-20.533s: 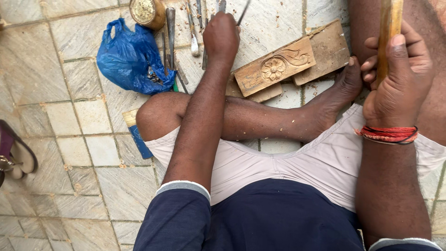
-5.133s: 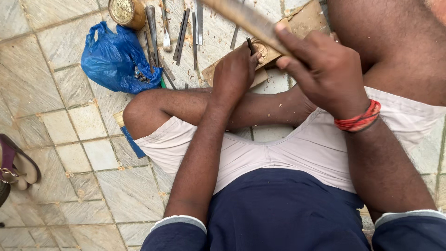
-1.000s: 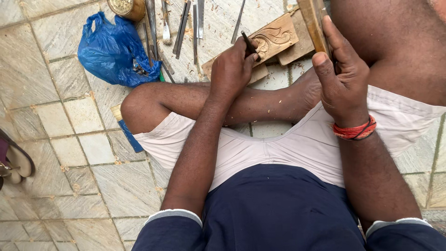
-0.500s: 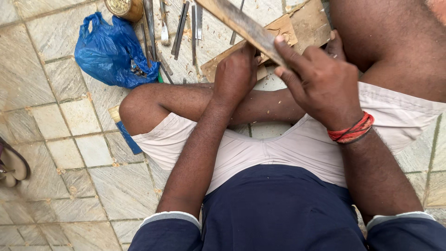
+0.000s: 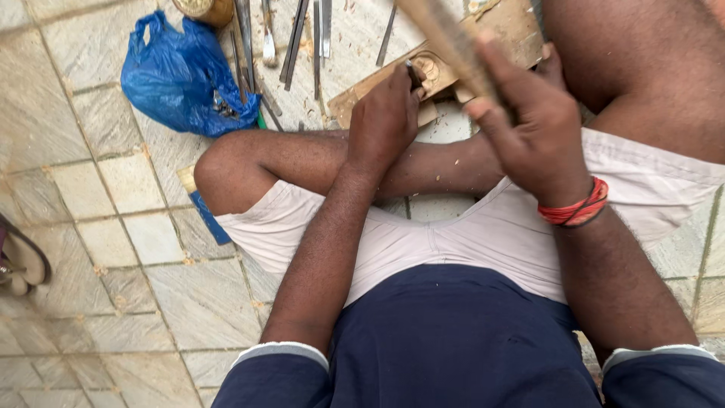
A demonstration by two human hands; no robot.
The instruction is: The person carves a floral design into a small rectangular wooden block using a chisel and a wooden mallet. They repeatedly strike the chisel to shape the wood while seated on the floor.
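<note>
I sit cross-legged on a tiled floor. My left hand (image 5: 387, 113) grips a dark chisel (image 5: 414, 74) with its tip set on a carved wooden block (image 5: 438, 69) that lies on the floor beyond my legs. My right hand (image 5: 529, 128), with a red band at the wrist, holds a long wooden mallet stick (image 5: 445, 41) raised slantwise over the block and the chisel. The stick is blurred. A flower-like carving shows on the block, partly hidden by my left hand and the stick.
A blue plastic bag (image 5: 185, 75) lies at the upper left. Several metal chisels (image 5: 298, 34) are laid out on the tiles beside it, with a round tin (image 5: 202, 7) at the top edge. A sandal (image 5: 23, 261) sits at the left edge.
The stick in my right hand went from upright at the right to slanting across the block, and has shifted a little since. My left hand has stayed on the chisel.
</note>
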